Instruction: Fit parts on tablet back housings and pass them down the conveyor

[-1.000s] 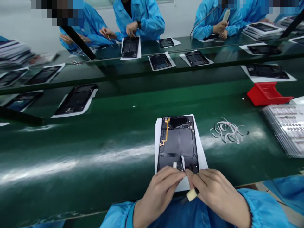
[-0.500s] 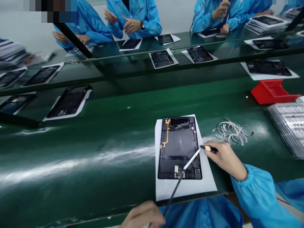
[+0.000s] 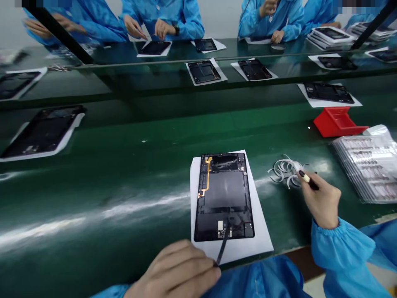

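The surface [image 3: 124, 174] is deep green with whitish glare streaks. The near tablet shell [image 3: 228, 190] is black, crossed by an orange-yellow ribbon [image 3: 208, 176], on white paper [image 3: 260, 231]. The bin [image 3: 336, 122] at right is red, the curled strips [image 3: 283, 169] pale grey-white, the sleeves [image 3: 344, 244] bright blue, the far wall [image 3: 221, 18] greyish white.

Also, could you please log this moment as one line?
left hand: holds dark strip over open tablet | right hand: holds pen-like tool by white strips
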`<state>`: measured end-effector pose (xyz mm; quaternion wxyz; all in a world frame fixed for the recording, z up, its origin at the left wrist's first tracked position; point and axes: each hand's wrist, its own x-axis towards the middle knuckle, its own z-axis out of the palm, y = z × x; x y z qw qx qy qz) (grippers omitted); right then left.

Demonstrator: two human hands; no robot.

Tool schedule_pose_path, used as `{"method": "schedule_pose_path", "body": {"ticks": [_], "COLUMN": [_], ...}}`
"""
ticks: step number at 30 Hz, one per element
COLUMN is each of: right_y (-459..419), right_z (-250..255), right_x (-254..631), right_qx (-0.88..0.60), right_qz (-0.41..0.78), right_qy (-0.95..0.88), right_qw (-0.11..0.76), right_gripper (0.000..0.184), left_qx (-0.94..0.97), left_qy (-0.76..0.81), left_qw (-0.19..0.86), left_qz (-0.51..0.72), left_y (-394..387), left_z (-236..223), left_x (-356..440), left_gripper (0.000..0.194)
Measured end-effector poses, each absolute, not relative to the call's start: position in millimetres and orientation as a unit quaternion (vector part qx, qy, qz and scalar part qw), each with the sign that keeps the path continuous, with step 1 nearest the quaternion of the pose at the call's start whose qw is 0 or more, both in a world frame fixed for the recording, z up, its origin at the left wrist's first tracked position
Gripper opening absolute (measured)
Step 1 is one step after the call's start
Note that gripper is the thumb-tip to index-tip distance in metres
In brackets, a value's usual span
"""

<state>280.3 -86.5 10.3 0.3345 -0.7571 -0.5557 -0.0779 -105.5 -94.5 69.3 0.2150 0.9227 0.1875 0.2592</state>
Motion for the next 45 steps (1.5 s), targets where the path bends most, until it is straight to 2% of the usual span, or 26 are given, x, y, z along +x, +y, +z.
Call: {"method": "schedule_pose_path", "body": {"ticks": [3,6,10,12,15,21,45], "right_y": [-91.2,-90.4,-88.2,-87.7,-86.5,-86.1,-87.0], "right_z": [14.9,24.8,24.6,16.4,2.1,-5.6,-2.0], "right_x": [278.2,257.2,206.2,181.0,159.6,161.1,162.8], "right_qx": [-0.763,-0.749,-0.67,-0.605,-0.561,-0.536,-0.541], "right_qz": [-0.104,-0.092,0.03,0.104,0.125,0.123,0.147], "right_qy": [-0.538,-0.556,-0.674,-0.744,-0.789,-0.806,-0.803], "right_qw": [0.344,0.35,0.309,0.263,0.216,0.222,0.203], "right_gripper": [0.023,0.023,0.026,0.032,0.039,0.042,0.041], "left_qx": [0.91,0.883,0.858,0.855,0.861,0.881,0.873], "left_qy": [0.198,0.237,0.252,0.268,0.284,0.277,0.277], "left_qw": [0.177,0.146,0.211,0.265,0.32,0.332,0.361], "left_qz": [0.317,0.377,0.394,0.357,0.276,0.19,0.176], "left_y": [-56.7,-23.6,18.7,38.0,59.7,74.4,77.3], "left_z": [77.2,66.7,48.0,41.2,30.6,5.4,5.3], "left_x": [-95.7,-80.8,-56.8,-46.1,-34.4,-26.5,-28.5], "left_gripper": [0.028,0.019,0.003,0.009,0.015,0.019,0.016]}}
